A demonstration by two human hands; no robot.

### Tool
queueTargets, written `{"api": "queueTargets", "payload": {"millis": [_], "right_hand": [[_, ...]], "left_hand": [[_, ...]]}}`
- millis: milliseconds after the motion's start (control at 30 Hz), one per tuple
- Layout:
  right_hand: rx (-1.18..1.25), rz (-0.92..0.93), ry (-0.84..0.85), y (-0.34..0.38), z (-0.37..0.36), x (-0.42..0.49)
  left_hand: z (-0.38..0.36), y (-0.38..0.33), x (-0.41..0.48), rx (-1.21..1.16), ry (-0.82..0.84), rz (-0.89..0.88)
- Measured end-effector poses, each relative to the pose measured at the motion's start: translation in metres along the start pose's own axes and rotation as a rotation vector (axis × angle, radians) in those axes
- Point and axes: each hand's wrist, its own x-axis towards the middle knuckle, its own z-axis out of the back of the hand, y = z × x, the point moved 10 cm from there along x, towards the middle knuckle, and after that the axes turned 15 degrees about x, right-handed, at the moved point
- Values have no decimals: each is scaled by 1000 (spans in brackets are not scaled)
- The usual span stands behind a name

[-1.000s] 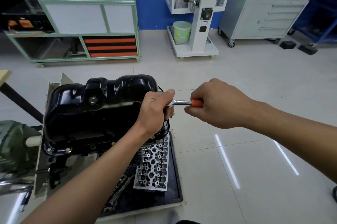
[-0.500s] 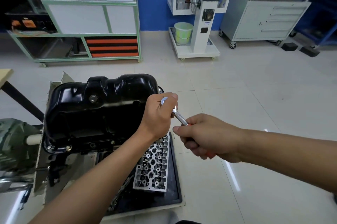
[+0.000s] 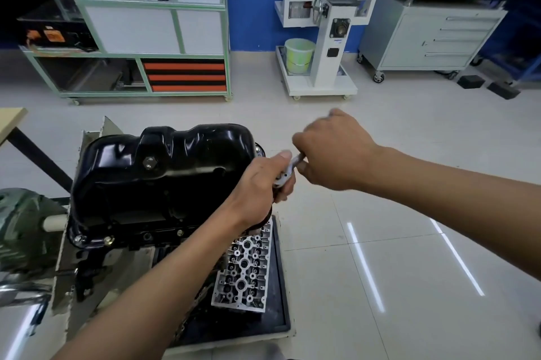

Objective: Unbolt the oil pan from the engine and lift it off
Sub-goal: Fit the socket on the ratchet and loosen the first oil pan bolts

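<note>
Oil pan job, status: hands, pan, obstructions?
Left hand holds ratchet head at pan's right edge; right hand grips the handle. Oil pan seated, front flange bolts in. Nothing blocking.

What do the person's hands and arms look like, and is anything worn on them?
Both the left hand and the right hand are bare: no gloves, rings or watch visible. The left forearm and right forearm are bare too; no sleeve reaches into view.

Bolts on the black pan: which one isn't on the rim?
The big hex plug, alone on the side wall of the oil pan; the small bolts sit along its bottom rim.
</note>
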Motion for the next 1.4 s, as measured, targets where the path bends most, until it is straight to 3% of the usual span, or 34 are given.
{"api": "queueTargets", "payload": {"millis": [67, 133, 167, 233, 300, 400, 500, 633, 967, 1200, 1400], "right_hand": [[194, -130, 264, -3, -19, -20], [591, -256, 630, 16, -43, -50], [677, -263, 772, 28, -50, -61], [578, -201, 878, 32, -52, -64], [318, -178, 661, 8, -36, -36], [-120, -89, 110, -13, 11, 0], [10, -33, 22, -8, 10, 1], [125, -99, -98, -25, 22, -7], [176, -176, 1, -31, 7, -20], [404, -239, 95, -20, 0, -27], [427, -277, 150, -11, -1, -29]], "left_hand": [[12, 2, 3, 2, -93, 8], [16, 4, 6, 8, -135, 8], [13, 4, 7, 11, -126, 0], [6, 5, 7, 39, -65, -25], [3, 4, 8, 96, -2, -49], [6, 1, 11, 123, 45, -66], [16, -2, 15, 42, -9, -74], [31, -4, 24, -25, -132, -79], [30, 5, 37, -21, -219, -82], [34, 12, 41, -49, -241, -40], [32, 9, 40, -42, -234, -50]]}}
